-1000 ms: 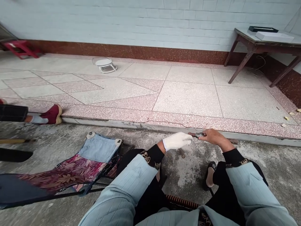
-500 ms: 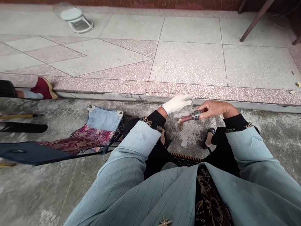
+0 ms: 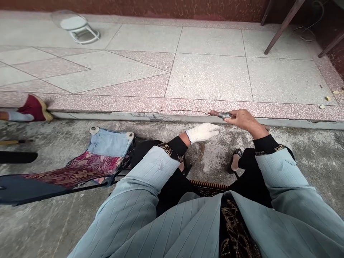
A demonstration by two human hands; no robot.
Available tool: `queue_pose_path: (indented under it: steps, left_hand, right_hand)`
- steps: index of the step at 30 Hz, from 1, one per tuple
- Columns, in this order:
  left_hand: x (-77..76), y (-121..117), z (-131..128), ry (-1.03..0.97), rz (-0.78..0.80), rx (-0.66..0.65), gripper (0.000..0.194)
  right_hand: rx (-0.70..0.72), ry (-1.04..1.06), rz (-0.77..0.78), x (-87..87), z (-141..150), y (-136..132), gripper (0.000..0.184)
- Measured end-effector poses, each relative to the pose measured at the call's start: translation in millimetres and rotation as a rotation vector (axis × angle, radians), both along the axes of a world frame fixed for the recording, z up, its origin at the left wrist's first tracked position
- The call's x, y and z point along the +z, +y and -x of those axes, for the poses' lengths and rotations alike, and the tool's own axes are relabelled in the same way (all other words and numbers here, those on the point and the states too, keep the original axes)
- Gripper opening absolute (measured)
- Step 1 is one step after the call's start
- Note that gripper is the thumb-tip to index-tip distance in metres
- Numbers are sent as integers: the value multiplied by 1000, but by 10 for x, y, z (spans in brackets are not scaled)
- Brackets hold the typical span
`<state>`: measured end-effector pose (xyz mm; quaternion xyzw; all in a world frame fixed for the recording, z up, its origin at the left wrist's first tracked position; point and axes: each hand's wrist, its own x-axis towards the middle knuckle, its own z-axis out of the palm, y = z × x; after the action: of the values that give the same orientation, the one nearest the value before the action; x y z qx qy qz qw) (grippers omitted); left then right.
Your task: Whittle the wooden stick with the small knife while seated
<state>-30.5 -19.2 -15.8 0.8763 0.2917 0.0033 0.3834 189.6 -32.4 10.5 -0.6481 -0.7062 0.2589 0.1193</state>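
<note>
Fingers [image 3: 231, 117] of the bare right hand [image 3: 244, 120] curl around a short dark red rod [image 3: 214, 113], and they have a firm hold on it; a silver wire coil [image 3: 224, 115] wraps the rod near those fingers; the rod sticks out to the left, held up over the gray concrete floor, just below the pink step edge [image 3: 172, 104] in the picture. The left hand [image 3: 202, 133] wears a white knit glove; its fingers lie flat and together, hold nothing, and stay just apart from the rod. Light blue sleeves [image 3: 279, 182] fill the bottom of the frame. A dark sandal [image 3: 235, 161] sits below the hands. To the left lies a folding seat [image 3: 107, 147] with patched cloth; a red shoe [image 3: 34, 108] pokes in at the left edge; a small white stool [image 3: 76, 25] stands at the upper left; brown table legs [image 3: 285, 25] stand at the upper right.
</note>
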Motion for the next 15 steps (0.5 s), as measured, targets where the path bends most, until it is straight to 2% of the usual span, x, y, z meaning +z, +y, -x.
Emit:
queue_pose_path:
  steps: [4,9,12,15]
  left_hand:
    - [45,-15,0,89,-119,-15,29]
    - [102,-13,30,172,-302,-53,27]
    - [149,35,71,156,-322,-45,28]
    - [179,107,124,35,-229,-13,28]
  right_hand:
    - [66,-210,-45,-118,19,22,39]
    - [164,-336,28,-163,60,31,37]
    - [291,-236,152,-151,80,13,29]
    - [465,3,320,-122,82,-15,26]
